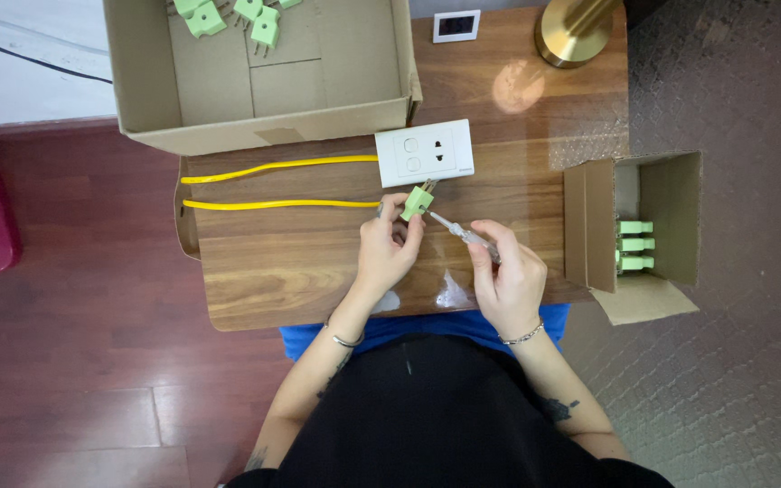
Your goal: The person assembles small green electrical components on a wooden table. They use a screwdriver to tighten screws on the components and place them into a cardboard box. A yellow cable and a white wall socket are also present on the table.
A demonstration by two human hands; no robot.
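A small pale-green plastic plug [417, 202] is pinched between the fingers of the left hand [385, 248] just above the wooden table top [300, 262], raised and tilted, apparently so that one face is offered to the tool. The plug is found near the table's middle, just below the white rectangular wall-socket plate [424, 152] and at the near end of the lower of two yellow cables [273, 204]; whether that cable enters the plug cannot be told, since the fingers hide the join. The slim screwdriver with a clear handle [463, 234] is gripped by the right hand [508, 285], closed around the handle, and its tip is brought up to the plug. The screwdriver's long axis runs diagonally, from the right hand at lower right up to the plug at upper left. The plug's metal pins appear to point up and to the right, toward the socket plate, so its long axis is slanted likewise. More green plugs [237, 18] are kept in the large open cardboard box [264, 126] at the far edge, and others are stacked in the smaller cardboard box [662, 226] at the right, both within reach. A brass lamp base [576, 36] is set at the far corner.
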